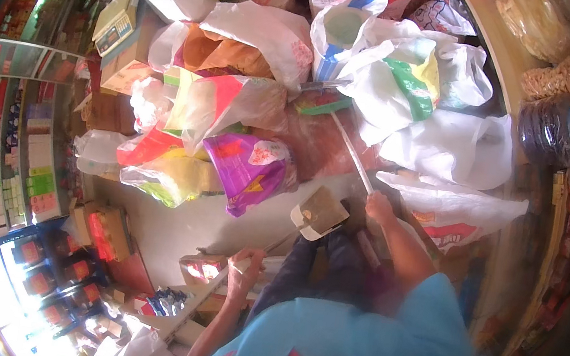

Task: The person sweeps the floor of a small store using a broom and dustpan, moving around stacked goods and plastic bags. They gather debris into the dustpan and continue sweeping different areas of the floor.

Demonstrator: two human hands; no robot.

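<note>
My right hand (380, 208) grips a pale broom handle (351, 152) that slants up and away to the left. At its far end a green broom head (322, 107) reaches the reddish surface (322, 145) between the bags. My left hand (244, 270) is closed around a long thin dustpan handle (280, 243). The dustpan (319, 213), with a pale rim and brownish inside, lies just in front of my legs, apart from the broom head. A purple bag (250, 170) with a printed front stands to the left of the dustpan.
Open sacks (256, 32) and white bags (448, 146) crowd the area ahead. A scale (114, 31) sits on a cardboard box (128, 66) at the left. Stocked shelves (15, 151) line the left side. Wrapped goods (559, 129) stand at the right. An open carton (201, 269) lies by my left hand.
</note>
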